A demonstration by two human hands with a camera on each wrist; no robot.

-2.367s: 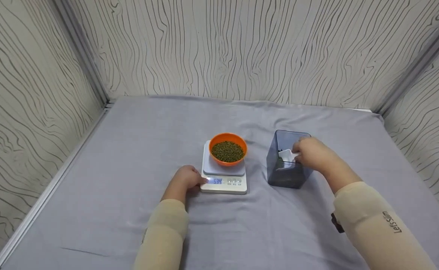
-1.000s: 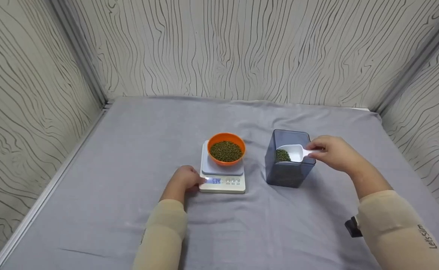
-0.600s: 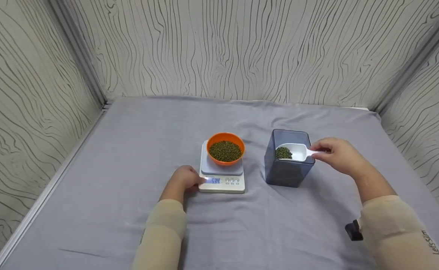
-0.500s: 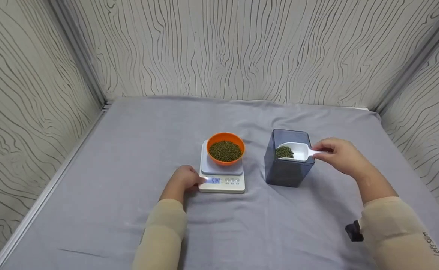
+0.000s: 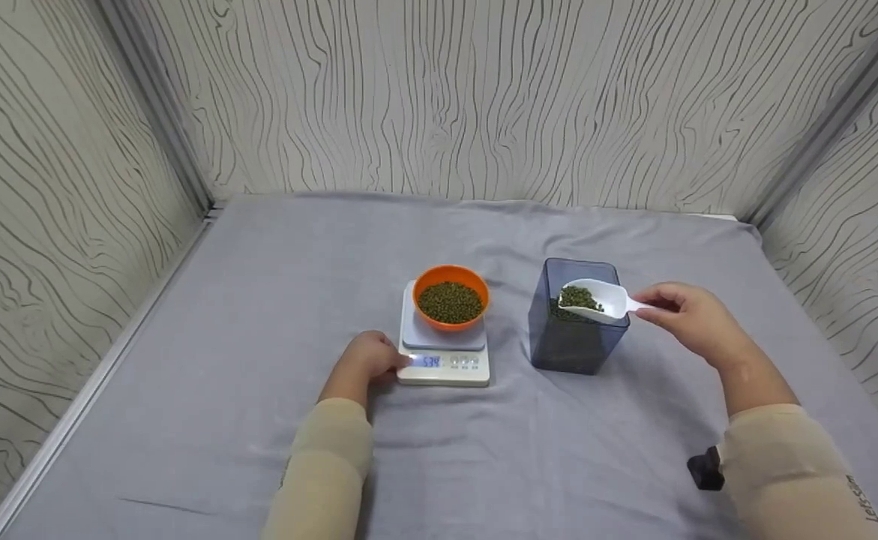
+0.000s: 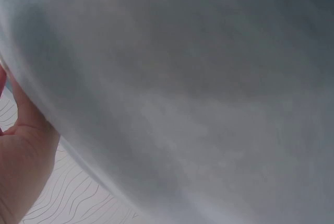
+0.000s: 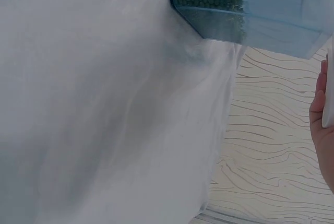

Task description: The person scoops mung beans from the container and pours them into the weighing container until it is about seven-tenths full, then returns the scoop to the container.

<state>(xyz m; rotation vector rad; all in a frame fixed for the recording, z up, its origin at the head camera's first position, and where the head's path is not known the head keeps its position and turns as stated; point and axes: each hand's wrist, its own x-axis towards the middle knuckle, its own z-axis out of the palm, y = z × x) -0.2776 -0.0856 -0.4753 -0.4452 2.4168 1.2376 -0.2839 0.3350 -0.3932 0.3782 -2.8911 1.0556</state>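
A wrinkled grey cloth (image 5: 259, 315) covers the whole table, with a tinted blue see-through plastic bin (image 5: 575, 341) right of centre and a white digital kitchen scale (image 5: 444, 352) dead centre carrying a small orange bowl of green beans (image 5: 450, 298). The right hand (image 5: 690, 319) pinches the handle of a white plastic scoop (image 5: 596, 298), loaded with green beans, over the bin's open top. The left hand (image 5: 367, 360), fingers loosely curled, rests against the scale's lower left corner holding nothing.

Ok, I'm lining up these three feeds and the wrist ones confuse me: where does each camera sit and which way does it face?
Head: looks forward and down at the grey cloth; both sleeved forearms show, left hand at the white kitchen scale, right hand gripping the white plastic scoop.
Left wrist: pressed close to blurred cloth; only a bit of palm.
Right wrist: low over the cloth, facing the transparent blue bean container; fingers at the edge.
Head and right wrist share that container.
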